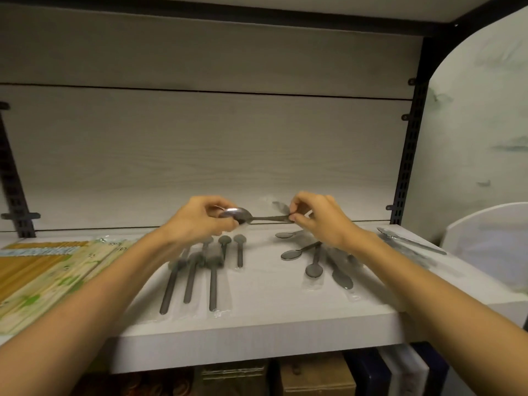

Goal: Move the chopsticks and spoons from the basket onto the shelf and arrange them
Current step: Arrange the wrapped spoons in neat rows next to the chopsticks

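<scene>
Both hands: we hold one spoon [251, 216] between them, lifted above the shelf [271, 298] and lying roughly level.
Left hand [197, 221]: our fingers curl round the bowl end of that spoon, thumb on top; the bowl shines between the fingertips.
Right hand [320, 221]: our thumb and forefinger pinch the tip of the handle; the other fingers are bent and spread, apart from the handle.
Held spoon: it hangs over the back part of the shelf, close to the pale wood-grain back panel [200, 155], touching nothing but our hands.
Row of spoons [205, 267]: wrapped in clear sleeves, they lie on the shelf below our left hand, roughly parallel, bowls toward the back panel, handles toward the shelf's front edge.
Loose spoons [314, 258]: also wrapped, they lie on the shelf under our right hand and wrist, crossing one another at different angles.
Chopstick packs [43, 275]: stacked flat at the shelf's left end, overlapping, some yellow, some with green print.
More wrapped cutlery [411, 244]: it lies at the shelf's right end, blurred; we cannot tell the pieces apart.
White basket [485, 238]: it stands just beyond the shelf's right end.
Boxes [314, 378]: they sit in shadow beneath the shelf.
</scene>
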